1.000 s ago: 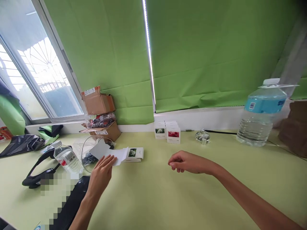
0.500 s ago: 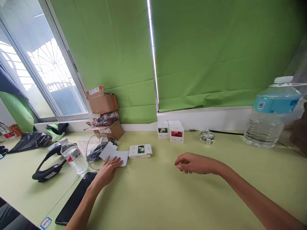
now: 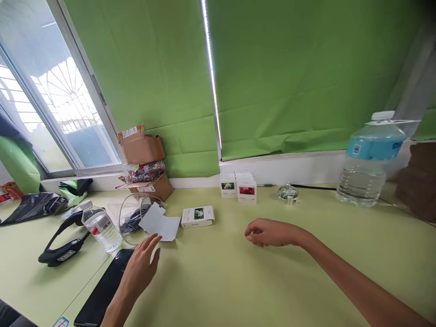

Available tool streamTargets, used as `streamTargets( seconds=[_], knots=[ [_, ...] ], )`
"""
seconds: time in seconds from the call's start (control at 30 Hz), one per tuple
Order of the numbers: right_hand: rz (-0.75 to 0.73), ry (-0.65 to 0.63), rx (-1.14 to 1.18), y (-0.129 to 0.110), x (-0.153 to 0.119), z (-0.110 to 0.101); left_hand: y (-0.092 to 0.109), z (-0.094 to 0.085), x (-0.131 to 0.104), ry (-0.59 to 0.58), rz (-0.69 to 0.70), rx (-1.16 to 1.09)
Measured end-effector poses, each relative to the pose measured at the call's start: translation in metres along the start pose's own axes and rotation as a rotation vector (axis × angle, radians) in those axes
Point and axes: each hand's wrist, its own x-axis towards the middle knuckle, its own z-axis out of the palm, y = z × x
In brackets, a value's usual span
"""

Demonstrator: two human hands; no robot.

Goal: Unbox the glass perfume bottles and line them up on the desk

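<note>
Near the left hand (image 3: 140,265), paper (image 3: 168,228) lies beside a box (image 3: 197,216), contents hidden.

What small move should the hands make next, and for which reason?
Perhaps the right hand should reach left for the flat-lying white box: the box rests on the table between that hand and the creased white paper. The right hand shows nothing in its grasp, while the left hand is open near the paper.

Print is too small to read on the flower-picture carton (image 3: 198,216) at seven o'clock and barcoded blue jug label (image 3: 374,149) at three.
</note>
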Motion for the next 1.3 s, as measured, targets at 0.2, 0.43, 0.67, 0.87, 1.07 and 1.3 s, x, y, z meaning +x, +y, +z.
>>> streamTargets(
  seconds=[0.2, 0.43, 0.67, 0.87, 1.07, 1.3],
  knots=[
    [0.002, 0.027, 0.058, 0.004, 0.008, 0.009, 0.055, 0.008, 0.065, -0.181, 0.138, -0.089],
    [0.002, 0.015, 0.044, 0.011, 0.015, 0.018, 0.084, 0.04, 0.125, -0.294, 0.211, -0.098],
    [0.065, 0.149, 0.003, 0.024, 0.032, 0.032, 0.087, 0.062, 0.153, -0.27, 0.136, -0.083],
    [0.09, 0.435, -0.215, 0.021, 0.042, 0.049, 0.091, 0.07, 0.174, -0.18, -0.004, -0.11],
    [0.161, 0.654, -0.493, 0.021, 0.052, 0.063, 0.076, 0.077, 0.2, -0.012, -0.28, -0.152],
    [0.151, 0.659, -0.5, 0.023, 0.055, 0.065, 0.028, 0.09, 0.215, -0.061, -0.582, -0.134]
  ],
)
